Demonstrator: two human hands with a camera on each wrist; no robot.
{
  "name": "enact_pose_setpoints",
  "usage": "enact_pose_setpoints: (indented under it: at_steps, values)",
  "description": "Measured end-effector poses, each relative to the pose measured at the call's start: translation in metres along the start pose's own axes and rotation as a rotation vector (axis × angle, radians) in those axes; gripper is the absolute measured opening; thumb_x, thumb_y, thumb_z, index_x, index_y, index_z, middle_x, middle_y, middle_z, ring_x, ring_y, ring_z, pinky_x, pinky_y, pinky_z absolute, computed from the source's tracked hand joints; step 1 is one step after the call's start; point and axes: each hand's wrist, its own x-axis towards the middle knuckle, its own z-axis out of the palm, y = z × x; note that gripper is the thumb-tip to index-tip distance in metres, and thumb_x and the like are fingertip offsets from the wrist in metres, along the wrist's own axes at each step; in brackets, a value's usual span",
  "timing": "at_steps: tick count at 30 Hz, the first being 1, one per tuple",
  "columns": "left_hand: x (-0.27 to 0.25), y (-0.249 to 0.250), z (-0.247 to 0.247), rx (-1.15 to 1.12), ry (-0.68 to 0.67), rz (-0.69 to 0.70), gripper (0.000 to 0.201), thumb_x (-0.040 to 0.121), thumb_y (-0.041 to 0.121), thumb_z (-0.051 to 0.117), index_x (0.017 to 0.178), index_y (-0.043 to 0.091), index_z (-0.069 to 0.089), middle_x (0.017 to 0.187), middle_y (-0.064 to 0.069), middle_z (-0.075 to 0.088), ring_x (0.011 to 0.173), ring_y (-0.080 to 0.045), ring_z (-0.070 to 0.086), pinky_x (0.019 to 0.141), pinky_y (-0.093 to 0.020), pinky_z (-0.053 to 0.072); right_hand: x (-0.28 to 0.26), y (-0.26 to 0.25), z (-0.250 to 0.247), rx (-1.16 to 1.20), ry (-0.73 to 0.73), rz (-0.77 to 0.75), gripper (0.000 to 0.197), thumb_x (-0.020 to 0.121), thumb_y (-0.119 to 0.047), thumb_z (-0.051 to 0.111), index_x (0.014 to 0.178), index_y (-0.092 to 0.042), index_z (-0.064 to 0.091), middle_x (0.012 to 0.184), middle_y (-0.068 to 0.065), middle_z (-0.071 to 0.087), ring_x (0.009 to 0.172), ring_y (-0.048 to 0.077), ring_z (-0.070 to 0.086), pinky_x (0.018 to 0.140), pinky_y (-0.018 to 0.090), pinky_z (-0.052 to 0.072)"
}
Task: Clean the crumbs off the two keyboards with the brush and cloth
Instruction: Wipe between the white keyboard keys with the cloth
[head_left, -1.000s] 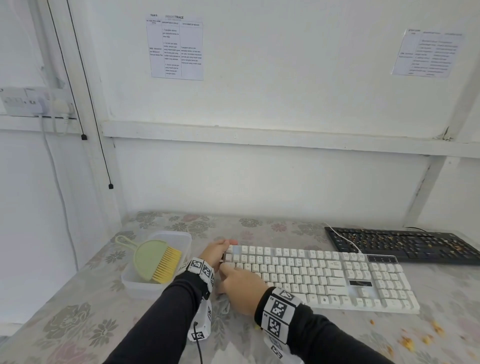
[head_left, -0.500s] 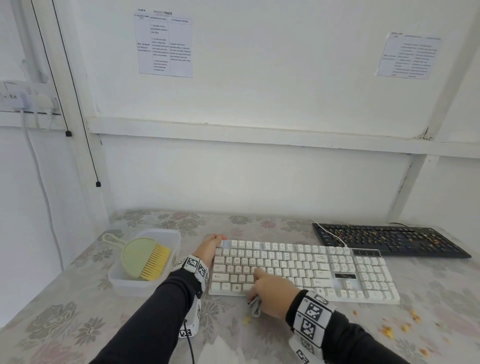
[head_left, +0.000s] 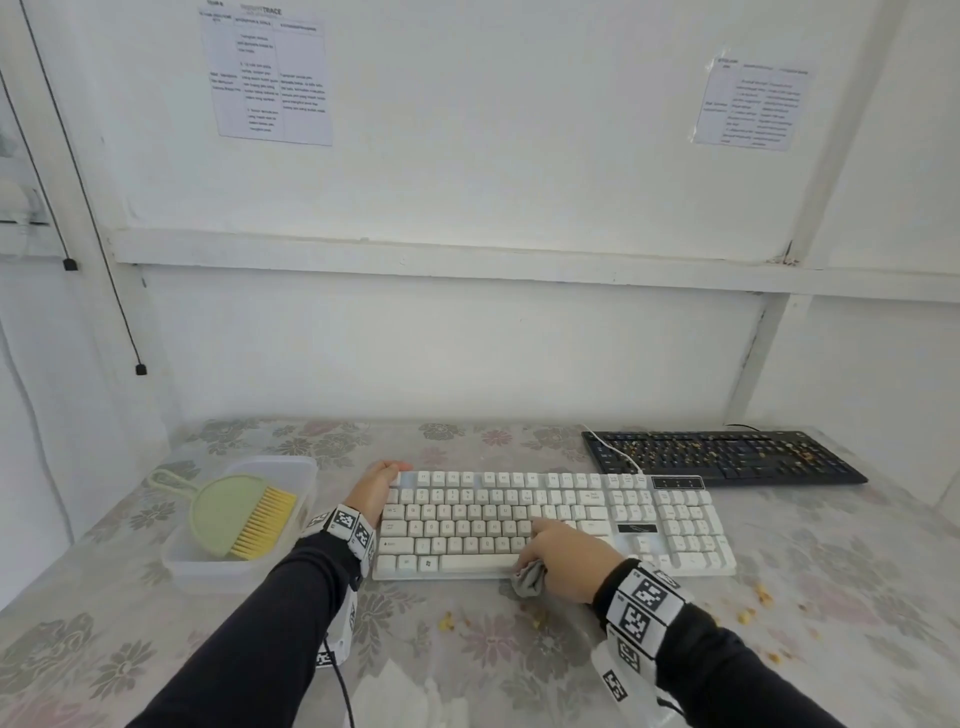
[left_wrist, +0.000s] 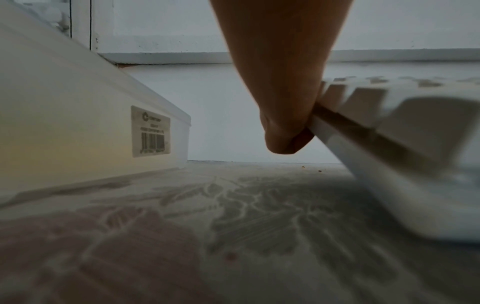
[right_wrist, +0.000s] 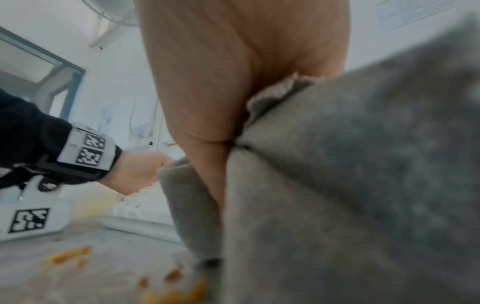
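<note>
While bracing the white keyboard (head_left: 597, 514), grey cloth (head_left: 530, 581) (bunched) underhand.

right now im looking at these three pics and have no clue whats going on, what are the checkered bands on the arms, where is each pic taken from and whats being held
No machine here: a person cleans keyboards with bare hands. The checkered bands are markers on wrist-worn camera mounts.

The wide picture comes from a camera on the person's head. The other two come from the wrist cameras, each looking along a hand, so they are close and blurry.

On the flowered table lie a white keyboard, a black keyboard behind it strewn with crumbs, and a clear plastic tub holding a green brush. Yellow crumbs are scattered on the table.

The left hand grips the white keyboard's far left corner. The right hand holds a grey cloth against the keys near the keyboard's front edge.
</note>
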Motion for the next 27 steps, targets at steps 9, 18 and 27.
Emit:
enact_pose_setpoints:
  at_steps: [9, 18, 27]
  values:
    - [0.005, -0.002, 0.001, 0.004, 0.017, 0.015, 0.025, 0.099, 0.014, 0.034, 0.085, 0.014, 0.054, 0.082, -0.011, 0.055, 0.071, -0.024, 0.053, 0.068, -0.034, 0.044, -0.032, 0.072, -0.01, -0.041, -0.043, 0.363, 0.024, 0.089, -0.001, 0.044, 0.074, -0.012, 0.059, 0.083, -0.002, 0.037, 0.077, 0.017, 0.049, 0.068, 0.022, 0.048]
    - [0.005, 0.0, 0.003, -0.033, 0.034, -0.001, 0.027, 0.1, 0.011, 0.032, 0.083, 0.012, 0.053, 0.08, -0.011, 0.054, 0.07, -0.024, 0.052, 0.066, -0.033, 0.042, -0.018, 0.014, -0.024, 0.102, -0.072, 0.012, 0.02, 0.088, -0.003, 0.044, 0.093, -0.013, 0.061, 0.097, 0.0, 0.045, 0.088, 0.015, 0.047, 0.076, 0.016, 0.043]
    - [0.003, 0.001, 0.002, -0.048, 0.031, -0.004, 0.026, 0.1, 0.013, 0.033, 0.083, 0.012, 0.053, 0.082, -0.011, 0.055, 0.072, -0.024, 0.052, 0.068, -0.034, 0.043, -0.012, 0.025, -0.004, 0.015, 0.018, 0.137, 0.025, 0.09, -0.007, 0.046, 0.107, -0.007, 0.065, 0.1, -0.001, 0.035, 0.072, 0.013, 0.045, 0.085, 0.027, 0.048]
